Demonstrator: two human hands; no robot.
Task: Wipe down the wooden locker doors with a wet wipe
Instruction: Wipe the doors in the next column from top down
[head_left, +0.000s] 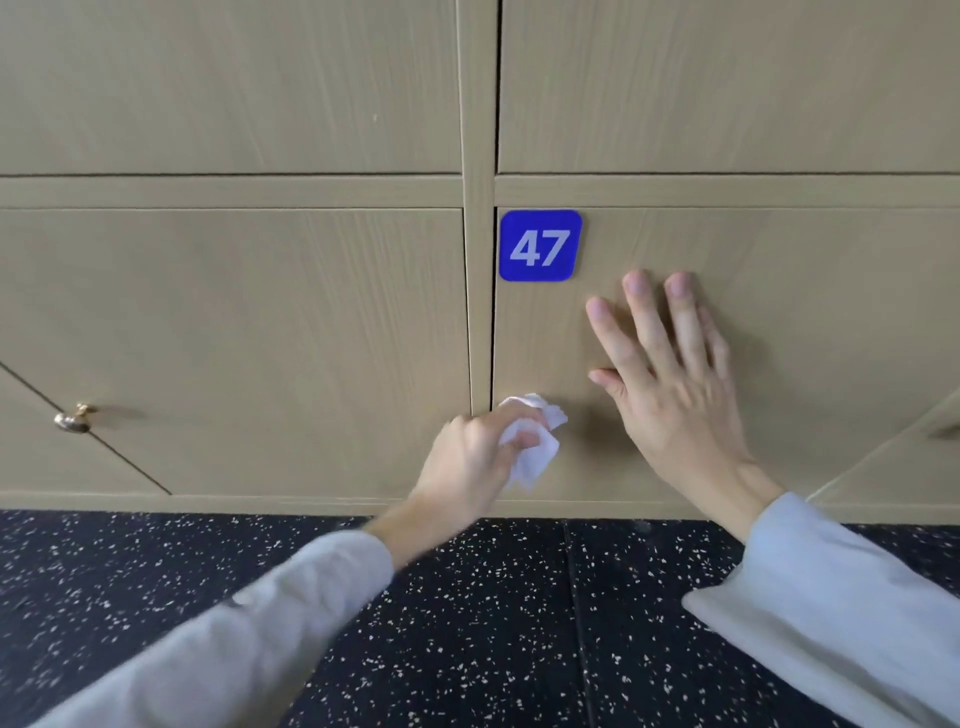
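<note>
Sleeves (218, 639) are filling the bottom of the frame over the speckled floor (493, 623), and both hands are reaching up from them to the locker doors. Left of centre, the left hand (467, 457) is pinching a crumpled wipe (535, 447) between its curled fingers (519, 441) and thumb, holding it against the lower left corner of door 47 (779, 364), right beside the vertical gap (491, 364). The right hand (670, 384) is lying flat on the same door, fingers straight and slightly spread, below and right of the blue 47 plate (540, 245).

Bunched that tightly, the wipe is probably covering little wood per pass, so streaks or missed strips are likely. Running close to the gap, a loose fold could be catching in the seam or dragging on the frame post (478, 312). A stroke going up risks snagging the plate's edge. Should the bracing palm lift, the door may be shifting under the rubbing.

Rightward and upward, the panel is offering wide open room; downward the door is ending just above the floor, and the flat hand is blocking the middle.
</note>
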